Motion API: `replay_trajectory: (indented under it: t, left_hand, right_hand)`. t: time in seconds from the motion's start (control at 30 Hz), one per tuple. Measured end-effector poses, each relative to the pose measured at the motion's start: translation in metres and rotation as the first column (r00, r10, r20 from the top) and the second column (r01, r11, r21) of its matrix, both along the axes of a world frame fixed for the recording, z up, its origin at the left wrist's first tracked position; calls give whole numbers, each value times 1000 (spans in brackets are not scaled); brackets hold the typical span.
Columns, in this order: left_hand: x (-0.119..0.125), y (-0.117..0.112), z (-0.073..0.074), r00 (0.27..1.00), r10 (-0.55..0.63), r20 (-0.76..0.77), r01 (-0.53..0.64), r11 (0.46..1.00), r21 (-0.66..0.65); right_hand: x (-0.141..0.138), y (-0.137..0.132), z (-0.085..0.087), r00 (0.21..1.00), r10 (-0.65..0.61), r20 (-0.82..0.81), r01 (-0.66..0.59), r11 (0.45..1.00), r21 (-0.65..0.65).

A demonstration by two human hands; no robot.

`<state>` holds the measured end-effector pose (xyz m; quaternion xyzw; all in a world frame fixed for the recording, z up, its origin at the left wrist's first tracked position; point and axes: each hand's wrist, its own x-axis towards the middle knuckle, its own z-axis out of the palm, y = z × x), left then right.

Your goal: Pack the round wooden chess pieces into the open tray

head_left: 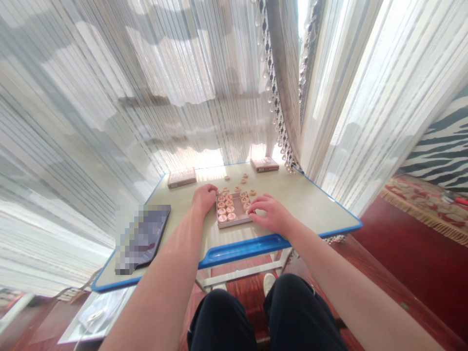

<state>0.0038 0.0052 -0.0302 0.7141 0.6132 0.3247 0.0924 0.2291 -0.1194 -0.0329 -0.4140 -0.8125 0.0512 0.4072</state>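
- Tray (234, 223): it lies open on the pale, blue-edged surface (307, 209), between the two hands. Red-marked discs (230, 210) fill two columns on its left side, and dark-marked discs (245, 200) form a column on its right. A bare strip separates the two groups.
- Left hand (205, 197): set at the far left corner of the tray, fingers bent, tips beside a loose disc. Whether its grip is released or grasping the disc cannot be told at this scale.
- Right hand (270, 213): arched over the right wall of the tray, with thumb and forefinger at the nearest dark-marked disc. Contact seems likely; whether the grip pinches the disc cannot be told.
- Loose discs (237, 188): scattered beyond the far wall of the tray, some close together, others apart.
- Surroundings: two boxes (182, 177) (264, 164) stand near the far edge; a dark tablet (155, 241), partly pixelated, lies to the left.
- Possible faults: a sideways push by the right fingers could tip a disc into the bare strip and break the column. A knock from either wrist could skew the tray. The left fingertips, crowded by neighbouring discs, could nudge one away.
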Motion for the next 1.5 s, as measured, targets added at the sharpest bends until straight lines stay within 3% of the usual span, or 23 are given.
replay_trajectory:
  t: [0.43, 0.67, 0.8, 0.9, 1.0, 1.1, 1.2, 1.3, 1.5]
  left_hand:
    - [0, -2, 0, 1000, 0, -11, 0, 1000, 21]
    - [1, 0, 0, 1000, -7, 26, 6, 1000, 11]
    - [1, 2, 0, 1000, -6, 9, 5, 1000, 12]
    - [2, -1, 1, 1000, 1, 1, -1, 1000, 6]
    - [2, -8, 0, 1000, -21, -21, 21, 999, 31]
    - [-1, -11, -1, 998, -43, -35, 46, 995, 88]
    - [-5, -6, -3, 999, 25, 45, -28, 997, 72]
    - [-7, -2, -3, 994, 45, 103, -51, 997, 61]
    - [3, -8, 2, 994, 11, 108, -32, 981, 192]
  right_hand:
    - [2, 2, -3, 993, -36, -110, 33, 999, -28]
    - [-1, 12, -1, 979, -130, -156, 123, 991, -56]
    - [-10, 39, 13, 977, -162, -141, 151, 985, -85]
    - [-15, 74, 29, 990, -137, -44, 127, 974, -187]
    - [-19, 117, 40, 988, -156, -20, 148, 966, -210]
    - [-25, 157, 39, 991, -123, 57, 134, 957, -257]
    - [-33, 184, 28, 982, -23, 189, 57, 983, -177]
    - [-39, 196, 18, 956, 11, 294, 35, 988, -151]
    - [-40, 190, 13, 933, -57, 355, 109, 986, -129]
